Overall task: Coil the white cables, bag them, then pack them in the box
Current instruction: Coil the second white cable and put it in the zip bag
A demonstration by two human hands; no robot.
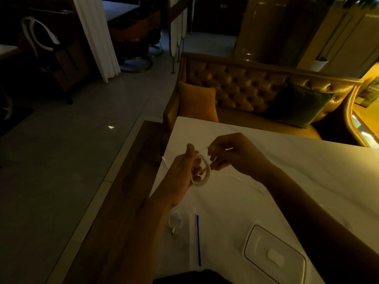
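**Over the pale marble-look table [307, 171], two hands are sharing one white cable**

The left hand [182, 171] is gripping the looped bundle of white cable [202, 173]. Its fingers are curling in through the rings and its thumb is standing up along the top of them. The bundle is hanging clear of the tabletop, close to the table's left edge, with the loops bulging out on the side facing the other hand.

The right hand [231, 154] is sitting just beside the bundle. It is pinching a thin strand of the same cable between thumb and fingertips, and the remaining fingers are tucking in below. The strand is running the short gap from that pinch across to the top of the loops.

A loose white tail [242, 179] is trailing away to the right across the table, passing under the right forearm.

Nearer the person, a small second coil of white cable [174, 222] is lying by a clear plastic bag with a blue zip strip [197, 238]. Whether the coil is inside the bag, I cannot tell. To the right of the bag, a white rounded rectangular box [274, 257] is resting flat, well apart from both hands.
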